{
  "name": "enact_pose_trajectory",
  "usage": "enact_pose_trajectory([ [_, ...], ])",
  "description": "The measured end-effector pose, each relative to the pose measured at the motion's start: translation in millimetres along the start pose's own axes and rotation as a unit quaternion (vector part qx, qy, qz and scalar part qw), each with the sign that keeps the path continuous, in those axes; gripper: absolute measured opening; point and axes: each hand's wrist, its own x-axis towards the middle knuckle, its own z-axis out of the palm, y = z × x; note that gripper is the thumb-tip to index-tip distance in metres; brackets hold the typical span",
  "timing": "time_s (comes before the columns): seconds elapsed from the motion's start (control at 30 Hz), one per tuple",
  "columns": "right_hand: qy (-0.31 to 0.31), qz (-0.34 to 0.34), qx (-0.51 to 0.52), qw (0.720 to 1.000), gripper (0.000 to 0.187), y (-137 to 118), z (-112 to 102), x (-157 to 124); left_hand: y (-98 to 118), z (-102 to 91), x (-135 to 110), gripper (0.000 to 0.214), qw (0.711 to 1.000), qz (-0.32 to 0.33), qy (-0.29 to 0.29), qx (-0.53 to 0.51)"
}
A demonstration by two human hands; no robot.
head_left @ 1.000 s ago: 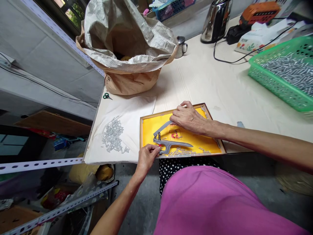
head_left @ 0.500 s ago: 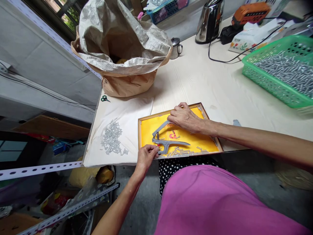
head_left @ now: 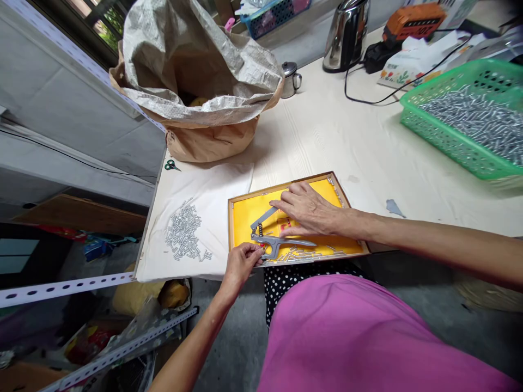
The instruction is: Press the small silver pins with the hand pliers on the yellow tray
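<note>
At 6 o'clock, a yellow-lined tray (head_left: 244, 213) set right on the near edge of the table (head_left: 347, 147), lap just below. Close at 9 o'clock, the left table edge, past a white cloth (head_left: 216, 188) touching the tray's left rim; beyond it a drop to shelving and floor clutter. From 12 to 2 o'clock of the tray, wide bare tabletop. Inside the tray, a grey hand press (head_left: 281, 241) lying flat toward the 7 o'clock corner, handles pointing to 3 o'clock, plus a strip of small metal pieces (head_left: 310, 253) along the near rim. On the head of the press, the left hand (head_left: 241, 264), clenched to a pinch; anything between the fingertips too small to tell. Over the upper handle, the right hand (head_left: 308, 209), released, fingers spread flat, grasping nothing. On the cloth at 9 o'clock, a loose heap of metal pins (head_left: 182, 233). At 2 o'clock, well apart, a green basket (head_left: 449, 142) filled with silver metal parts (head_left: 478, 117). At 11 o'clock, an open sack (head_left: 204, 71), contents mostly hidden, scissors (head_left: 171, 165) beside its base. Far back at 12 o'clock, a kettle (head_left: 346, 32).
</note>
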Motion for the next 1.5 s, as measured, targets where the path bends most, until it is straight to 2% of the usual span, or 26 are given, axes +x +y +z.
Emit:
enact_pose_trajectory([
  [0.13,-0.020,-0.005,-0.006,1.000,0.090,-9.1,-0.2,-8.7,-2.3,0.3,1.0,0.032,1.000,0.003,0.003,0.001],
  [0.3,-0.039,0.000,-0.001,0.999,0.099,-15.2,2.0,-17.8,-3.9,0.7,1.3,0.032,1.000,0.004,0.007,0.001],
  [0.4,-0.046,0.006,-0.003,0.999,0.095,-18.9,1.0,-20.2,-2.7,0.9,0.9,0.032,1.000,0.006,0.010,0.009],
  [0.6,-0.081,0.023,-0.010,0.996,0.072,-29.8,-3.3,-17.9,-1.8,-0.2,-0.6,0.032,0.999,0.016,-0.003,0.049],
  [0.67,-0.086,0.029,-0.004,0.996,0.066,-33.5,-3.0,-18.1,-2.5,1.2,-6.0,0.029,0.994,0.047,0.023,0.098],
  [0.73,-0.087,0.030,0.004,0.996,0.062,-36.4,-2.8,-18.9,-1.7,5.4,-14.9,0.027,0.972,0.127,0.095,0.172],
  [0.8,-0.083,0.024,0.008,0.996,0.062,-38.3,-3.4,-19.2,2.5,12.2,-23.6,0.033,0.922,0.235,0.170,0.256],
  [0.83,-0.077,0.020,0.005,0.997,0.062,-39.0,-3.8,-19.1,6.0,16.2,-26.5,0.042,0.892,0.284,0.187,0.297],
  [0.93,-0.055,-0.003,-0.013,0.998,0.061,-41.3,-3.2,-18.7,19.6,27.0,-25.3,0.072,0.817,0.381,0.169,0.398],
  [1.03,-0.025,-0.011,-0.029,0.999,0.060,-46.0,3.1,-21.2,30.6,32.7,-14.4,0.074,0.784,0.413,0.146,0.441],
  [1.2,0.021,0.038,-0.098,0.994,0.051,-57.7,15.1,-26.9,33.9,34.6,-3.6,0.060,0.779,0.400,0.156,0.457],
  [1.3,0.008,0.020,-0.105,0.994,0.043,-61.3,16.2,-24.3,32.5,32.4,-1.3,0.045,0.788,0.389,0.152,0.453],
  [1.43,-0.032,0.002,-0.053,0.998,0.036,-58.3,20.2,-17.4,32.3,26.6,5.2,0.022,0.810,0.368,0.108,0.443],
  [1.5,-0.048,-0.003,-0.022,0.999,0.034,-54.4,23.6,-14.6,31.2,24.7,9.7,0.020,0.817,0.365,0.099,0.436],
])
